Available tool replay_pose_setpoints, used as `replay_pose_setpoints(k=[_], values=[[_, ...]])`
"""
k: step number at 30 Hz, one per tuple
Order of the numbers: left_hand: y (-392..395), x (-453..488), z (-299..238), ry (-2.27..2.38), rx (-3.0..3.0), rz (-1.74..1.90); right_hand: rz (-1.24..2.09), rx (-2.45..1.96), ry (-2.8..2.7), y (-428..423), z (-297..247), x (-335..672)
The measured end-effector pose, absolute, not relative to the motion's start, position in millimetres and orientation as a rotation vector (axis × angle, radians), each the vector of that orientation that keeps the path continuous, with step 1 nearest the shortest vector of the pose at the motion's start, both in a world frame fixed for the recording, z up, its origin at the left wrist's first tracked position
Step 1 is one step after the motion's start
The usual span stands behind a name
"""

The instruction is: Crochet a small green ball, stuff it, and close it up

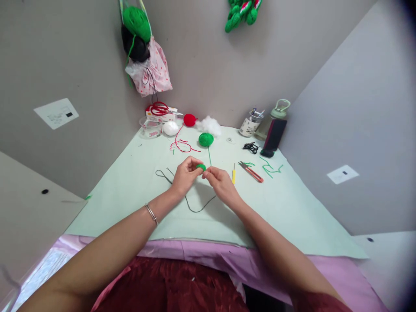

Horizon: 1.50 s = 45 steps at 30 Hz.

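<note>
My left hand (185, 174) pinches a small green crochet piece (200, 166) over the pale green table cover (130, 190). My right hand (218, 178) meets it from the right, fingers pinched together at the piece's edge; what they hold is too small to make out. A green strand (209, 156) runs from the piece up to a green yarn ball (206, 139). A dark strand (191, 207) loops on the cover under both hands.
Orange-handled snips (251, 171) and a yellow-handled tool (233, 174) lie right of my hands, with green yarn scraps (271, 167). At the back: red yarn ball (189, 120), white stuffing (209, 125), red scissors (160, 108), clear tub (150, 128), pen cup (250, 123), bottle (275, 119), black clip (250, 147).
</note>
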<state>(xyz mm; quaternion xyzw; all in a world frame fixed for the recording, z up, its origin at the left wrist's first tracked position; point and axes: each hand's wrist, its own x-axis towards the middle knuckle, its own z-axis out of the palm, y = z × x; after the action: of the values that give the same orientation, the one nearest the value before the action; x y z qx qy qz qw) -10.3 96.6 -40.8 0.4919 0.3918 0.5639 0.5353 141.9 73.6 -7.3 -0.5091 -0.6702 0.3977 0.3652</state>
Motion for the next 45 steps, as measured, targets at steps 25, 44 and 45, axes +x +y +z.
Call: replay_pose_setpoints(k=[25, 44, 45], values=[[88, -9, -34, 0.869, 1.065, 1.312, 1.05, -1.231, -1.762, 72, -18, 133], [118, -29, -6, 0.89, 1.128, 1.273, 0.907, -1.37, -1.932, 95, 2, 178], [124, -29, -2, 0.881, 1.13, 1.255, 0.908, -1.383, -1.965, 98, 6, 182]])
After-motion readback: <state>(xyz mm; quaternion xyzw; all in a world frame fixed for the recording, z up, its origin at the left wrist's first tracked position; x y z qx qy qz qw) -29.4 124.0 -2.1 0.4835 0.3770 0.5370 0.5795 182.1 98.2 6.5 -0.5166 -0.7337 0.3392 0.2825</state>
